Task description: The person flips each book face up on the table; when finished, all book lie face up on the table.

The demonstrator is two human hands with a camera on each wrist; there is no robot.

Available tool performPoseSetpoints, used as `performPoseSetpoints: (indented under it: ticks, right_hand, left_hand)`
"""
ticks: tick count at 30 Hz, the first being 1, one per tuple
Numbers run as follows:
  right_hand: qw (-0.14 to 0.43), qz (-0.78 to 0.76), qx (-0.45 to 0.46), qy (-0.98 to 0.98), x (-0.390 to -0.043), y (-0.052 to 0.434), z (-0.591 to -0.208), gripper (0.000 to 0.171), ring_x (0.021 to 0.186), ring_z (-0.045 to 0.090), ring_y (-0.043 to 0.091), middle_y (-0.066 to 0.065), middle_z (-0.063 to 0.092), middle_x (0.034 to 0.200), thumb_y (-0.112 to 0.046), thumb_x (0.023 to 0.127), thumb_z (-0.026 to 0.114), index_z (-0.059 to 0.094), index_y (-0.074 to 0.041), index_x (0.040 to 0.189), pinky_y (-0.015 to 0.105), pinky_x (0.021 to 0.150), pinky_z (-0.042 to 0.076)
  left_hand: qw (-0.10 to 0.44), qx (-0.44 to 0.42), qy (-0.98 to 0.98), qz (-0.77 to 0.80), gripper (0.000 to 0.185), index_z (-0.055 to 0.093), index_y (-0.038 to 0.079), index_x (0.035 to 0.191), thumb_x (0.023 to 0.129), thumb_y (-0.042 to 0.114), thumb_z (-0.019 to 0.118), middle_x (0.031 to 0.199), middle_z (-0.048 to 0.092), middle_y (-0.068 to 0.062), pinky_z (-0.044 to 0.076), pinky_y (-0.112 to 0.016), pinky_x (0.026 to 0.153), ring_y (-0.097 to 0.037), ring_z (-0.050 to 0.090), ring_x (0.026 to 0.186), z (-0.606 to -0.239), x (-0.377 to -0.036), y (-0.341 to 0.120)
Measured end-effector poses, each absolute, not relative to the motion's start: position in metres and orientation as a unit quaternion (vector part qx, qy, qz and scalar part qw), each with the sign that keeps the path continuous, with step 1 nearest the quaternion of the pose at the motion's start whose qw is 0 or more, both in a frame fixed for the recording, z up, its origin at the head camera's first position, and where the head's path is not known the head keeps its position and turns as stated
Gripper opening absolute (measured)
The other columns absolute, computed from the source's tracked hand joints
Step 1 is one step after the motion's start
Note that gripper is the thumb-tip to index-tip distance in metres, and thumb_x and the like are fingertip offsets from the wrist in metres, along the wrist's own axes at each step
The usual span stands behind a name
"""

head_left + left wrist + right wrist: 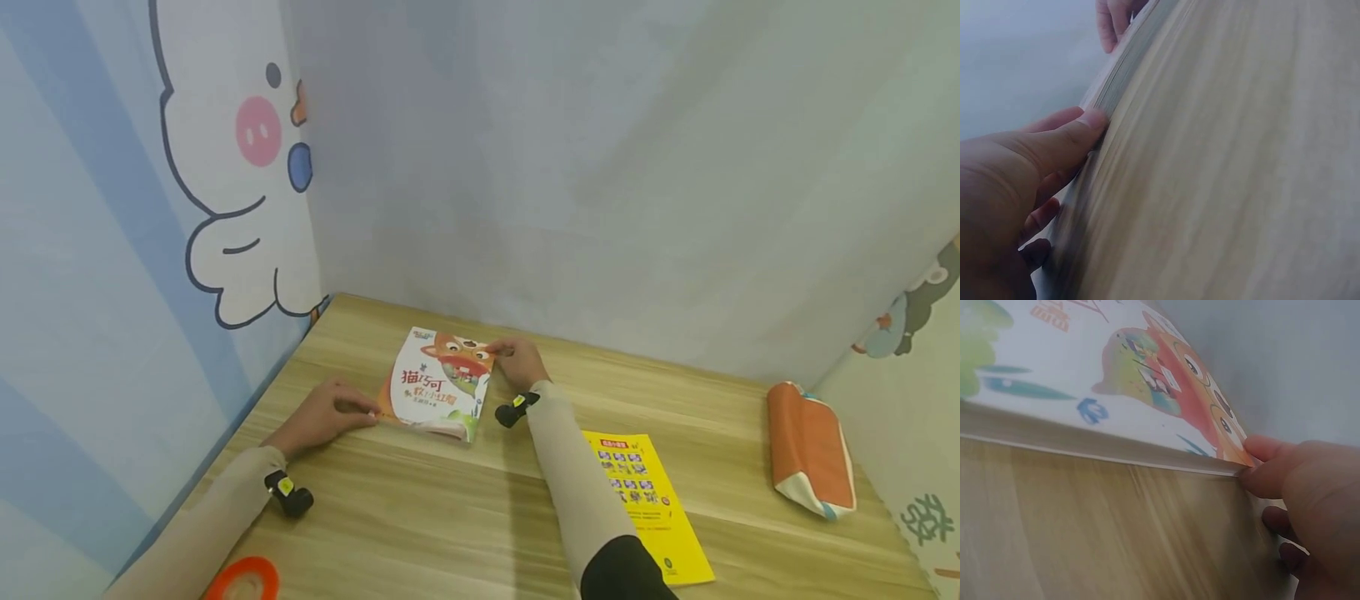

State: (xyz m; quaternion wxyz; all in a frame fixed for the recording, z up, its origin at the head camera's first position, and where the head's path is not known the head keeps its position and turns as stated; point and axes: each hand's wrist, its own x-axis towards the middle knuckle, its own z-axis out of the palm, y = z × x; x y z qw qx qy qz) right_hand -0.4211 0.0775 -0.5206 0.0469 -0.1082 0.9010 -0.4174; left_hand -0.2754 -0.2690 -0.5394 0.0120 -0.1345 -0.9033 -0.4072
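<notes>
Item 1. Picture book: white cover with an orange cartoon fox and red and orange lettering. It lies flat on the wooden counter, towards the far left corner, between the two hands. The right wrist view shows its page block as a pale band under the cover.

Item 2. Left hand: rests on the counter at the book's near left corner. The left wrist view shows the thumb pressed against the book's edge and the other fingers curled beneath it, so the hand has a light hold on that corner.

Item 3. Right hand: at the book's far right corner. In the right wrist view the thumb lies on top of the cover corner and the fingers curl below, pinching the corner, which is raised slightly off the wood.

Item 4. Yellow booklet: flat on the counter, near right, partly under the right sleeve.

Item 5. Orange and white pouch: on the counter's far right side, well apart from the book.

Item 6. Orange ring: at the near left edge; too cropped to identify.

Item 7. Wall panels: a cartoon pig figure is printed on the left one.
</notes>
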Motion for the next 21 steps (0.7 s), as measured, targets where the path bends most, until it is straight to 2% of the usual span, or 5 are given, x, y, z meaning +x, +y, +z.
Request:
performPoseSetpoints:
  ticks: [8,14,17,21]
  right_hand:
    - [0.042,-0.418,-0.107,0.901,-0.424,0.076,-0.524,0.019,0.132,0.059,0.035,0.013,0.07,0.133,-0.008,0.098,0.066,0.08,-0.013,0.11,0.053,0.113,0.045]
    - [0.054,-0.394,-0.132,0.908,-0.427,0.078,-0.517,0.021,0.135,0.057,0.035,0.013,0.068,0.138,-0.013,0.1,0.063,0.079,-0.014,0.114,0.052,0.115,0.044]
    - [0.073,-0.371,-0.151,0.913,-0.426,0.083,-0.507,0.025,0.132,0.059,0.036,0.014,0.065,0.141,-0.016,0.101,0.061,0.077,-0.013,0.118,0.052,0.11,0.048]
    - [0.094,-0.381,-0.171,0.904,-0.42,0.097,-0.484,0.033,0.126,0.061,0.038,0.018,0.06,0.146,-0.022,0.103,0.059,0.071,-0.009,0.13,0.052,0.1,0.053]
  left_hand:
    - [0.002,-0.122,-0.901,-0.416,0.014,0.082,0.027,0.099,0.086,0.029,0.084,0.097,0.079,0.009,0.037,-0.034,0.088,-0.013,0.052,0.094,-0.539,-0.272,-0.27]
    - [0.002,-0.123,-0.899,-0.42,0.014,0.082,0.027,0.1,0.086,0.029,0.084,0.099,0.079,0.008,0.039,-0.036,0.091,-0.015,0.055,0.098,-0.537,-0.272,-0.271]
    - [-0.011,-0.131,-0.903,-0.41,0.018,0.081,0.026,0.105,0.087,0.033,0.082,0.104,0.079,0.007,0.045,-0.042,0.095,-0.017,0.061,0.103,-0.536,-0.274,-0.274]
    - [-0.055,-0.126,-0.906,-0.4,0.032,0.078,0.024,0.117,0.089,0.04,0.08,0.108,0.077,0.004,0.051,-0.048,0.098,-0.018,0.066,0.106,-0.53,-0.278,-0.281]
